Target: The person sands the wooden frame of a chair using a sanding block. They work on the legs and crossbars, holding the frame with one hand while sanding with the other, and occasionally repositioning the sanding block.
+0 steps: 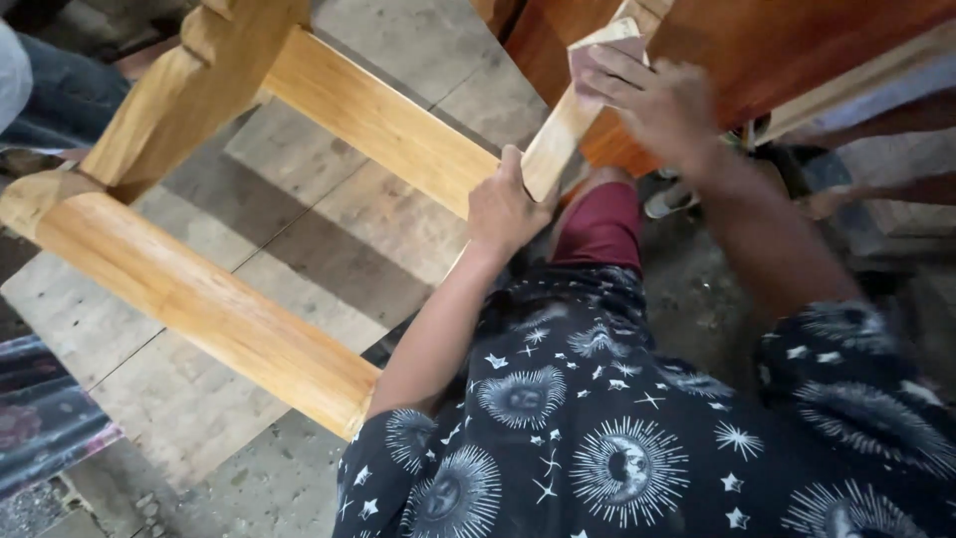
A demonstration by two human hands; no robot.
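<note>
So the left hand (506, 211) is wrapped tight round the lower end of a pale wooden slat (563, 130), thumb up along its edge, forearm coming in from about 7 o'clock; the right hand (647, 100) sits higher, at roughly 1 o'clock from the left, fingers spread flat and pressing a small piece of sandpaper (602, 50) against the top of that same slat, wrist bent with the arm running down toward 5 o'clock; the slat itself leans up toward 1 o'clock, dead centre-top of the view, right against a reddish-brown stained panel (757, 50) behind it; off at 9 to 11 o'clock there's a light unfinished wooden frame (199, 289) with two thick rails lying across a concrete floor (289, 209); a knee in dark red shorts (602, 224) pokes up just below the hands; someone else's jeans-clad leg (60, 90) is over at 10 o'clock, well apart.
</note>
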